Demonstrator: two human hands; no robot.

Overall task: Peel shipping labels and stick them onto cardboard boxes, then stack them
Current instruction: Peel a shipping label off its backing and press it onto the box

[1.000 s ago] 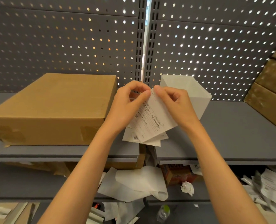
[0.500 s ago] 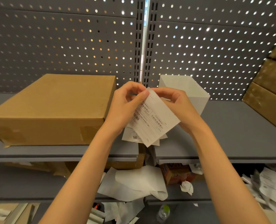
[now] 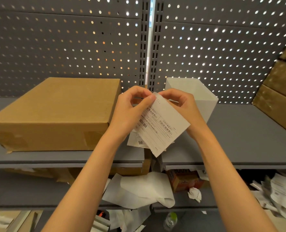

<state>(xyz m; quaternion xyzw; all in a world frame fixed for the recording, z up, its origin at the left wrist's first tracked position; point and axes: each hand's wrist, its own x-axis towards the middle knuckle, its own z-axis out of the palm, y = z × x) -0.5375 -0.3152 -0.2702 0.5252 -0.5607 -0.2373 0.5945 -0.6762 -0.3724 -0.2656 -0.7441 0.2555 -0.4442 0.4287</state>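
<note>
A white printed shipping label (image 3: 162, 128) hangs tilted in front of me above the shelf edge. My left hand (image 3: 132, 111) pinches its top corner between thumb and fingers. My right hand (image 3: 180, 104) pinches the same top edge from the right. More label sheets (image 3: 135, 141) show behind the front one, under my left hand. A flat brown cardboard box (image 3: 55, 111) lies on the grey shelf (image 3: 239, 134), just left of my hands.
A white open bin (image 3: 199, 92) stands on the shelf behind my right hand. Stacked cardboard boxes (image 3: 283, 91) lean at the far right. Peeled backing paper (image 3: 138, 190), crumpled scraps, a small red box (image 3: 184, 180) and a bottle (image 3: 170, 220) lie on the lower shelves.
The front label has swung its lower end to the right and come away from the sheets behind it. Both hands stayed at its top corner.
</note>
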